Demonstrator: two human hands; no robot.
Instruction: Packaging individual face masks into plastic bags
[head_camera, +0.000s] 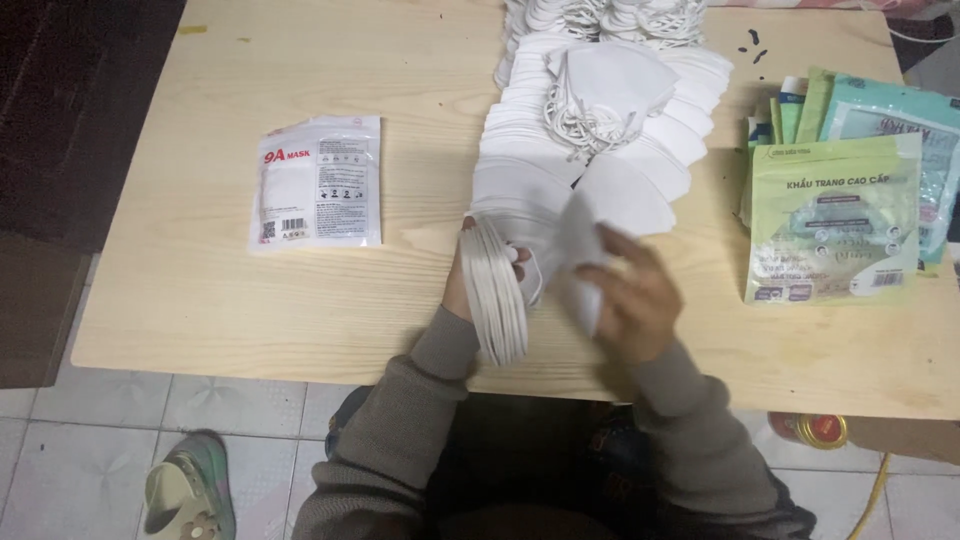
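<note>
From the head camera, a pale wooden table (230, 300) fills the view, and the long heap of white folded face masks (600, 130) running down its middle serves as the landmark; at the near end of that heap the left hand (470, 275) is closed around a thick stack of masks (498, 295) held on edge, thumb on the near face and fingers wrapped behind it; just right of the stack, the right hand (630, 300) grips a single white mask (583, 260), pinched between thumb and fingers and blurred, so its exact tilt cannot be told; the single mask sits just beside the stack, and whether they touch is unclear; both forearms wear grey-brown knitted sleeves (400, 440); well to the left of the heap a sealed clear packet of masks (318, 180) lies flat on the wood; to the right of the heap a pile of green and teal empty pouches (835, 215) lies overlapped near the table's right edge; below the table, left of the person, a sandal (185, 490) rests on the tiled floor (80, 450).
</note>
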